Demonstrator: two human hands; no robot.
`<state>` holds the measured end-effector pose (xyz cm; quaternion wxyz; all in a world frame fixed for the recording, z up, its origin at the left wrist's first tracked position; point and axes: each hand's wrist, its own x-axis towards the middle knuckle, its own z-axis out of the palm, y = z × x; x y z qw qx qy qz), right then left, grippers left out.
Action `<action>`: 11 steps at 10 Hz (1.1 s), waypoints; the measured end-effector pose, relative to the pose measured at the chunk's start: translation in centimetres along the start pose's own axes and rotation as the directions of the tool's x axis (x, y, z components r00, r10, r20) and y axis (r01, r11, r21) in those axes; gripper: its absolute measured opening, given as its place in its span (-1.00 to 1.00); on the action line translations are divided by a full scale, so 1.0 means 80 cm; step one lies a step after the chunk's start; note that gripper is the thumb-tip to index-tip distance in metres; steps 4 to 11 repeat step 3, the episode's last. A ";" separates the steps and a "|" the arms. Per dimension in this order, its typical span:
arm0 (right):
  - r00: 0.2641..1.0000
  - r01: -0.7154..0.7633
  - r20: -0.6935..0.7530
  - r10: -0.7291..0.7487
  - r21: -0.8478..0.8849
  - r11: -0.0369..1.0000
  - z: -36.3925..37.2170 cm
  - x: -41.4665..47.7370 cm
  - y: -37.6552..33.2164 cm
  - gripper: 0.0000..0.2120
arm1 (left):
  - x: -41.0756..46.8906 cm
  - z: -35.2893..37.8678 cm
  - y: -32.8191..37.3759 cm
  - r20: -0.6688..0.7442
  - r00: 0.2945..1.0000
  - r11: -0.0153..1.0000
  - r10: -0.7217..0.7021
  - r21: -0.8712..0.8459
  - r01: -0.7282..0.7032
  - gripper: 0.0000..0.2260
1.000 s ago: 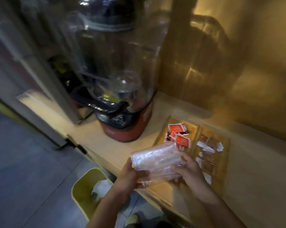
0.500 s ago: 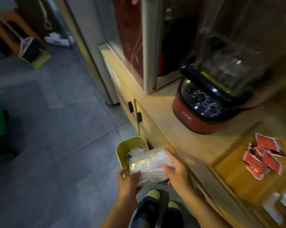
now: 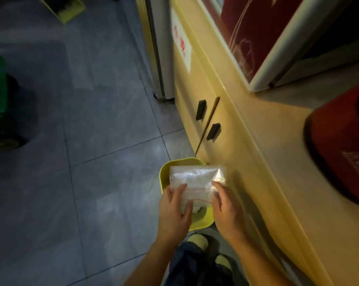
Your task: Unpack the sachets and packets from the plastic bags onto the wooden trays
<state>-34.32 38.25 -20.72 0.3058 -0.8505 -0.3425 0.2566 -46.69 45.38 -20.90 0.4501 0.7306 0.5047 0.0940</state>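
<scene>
I have the clear plastic bag (image 3: 195, 180) pinched at its red-lined zip edge, my left hand (image 3: 175, 211) clamped on the corner at 9 o'clock and my right hand (image 3: 228, 207) on the corner at 3 o'clock, so the mouth faces me, I judge to pull it open. It hangs right above the yellow bin (image 3: 164, 174) on the floor at 12 o'clock from my shoes, handy for dropping the empty bag. Beyond, at 2 o'clock, the table (image 3: 277, 153) carries a red appliance (image 3: 339, 153); no wooden trays are in view.
</scene>
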 end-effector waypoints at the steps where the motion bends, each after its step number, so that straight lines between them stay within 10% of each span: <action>1: 0.959 0.033 0.273 0.077 -0.379 0.925 0.047 0.016 0.052 -0.43 | 0.020 0.039 -0.066 0.265 0.949 0.901 -0.172 0.431 0.043 -0.30; 2: 0.742 0.050 0.547 0.389 -0.623 0.781 0.074 0.014 0.079 -0.34 | 0.022 0.054 -0.117 0.510 0.752 0.752 -0.417 0.658 -0.029 -0.35; 3: 0.686 0.096 0.585 0.432 -0.662 0.743 0.081 0.014 0.091 -0.56 | 0.017 0.053 -0.135 0.577 0.607 0.744 -0.547 0.667 0.036 -0.52; 11: 0.686 0.096 0.585 0.432 -0.662 0.743 0.081 0.014 0.091 -0.56 | 0.017 0.053 -0.135 0.577 0.607 0.744 -0.547 0.667 0.036 -0.52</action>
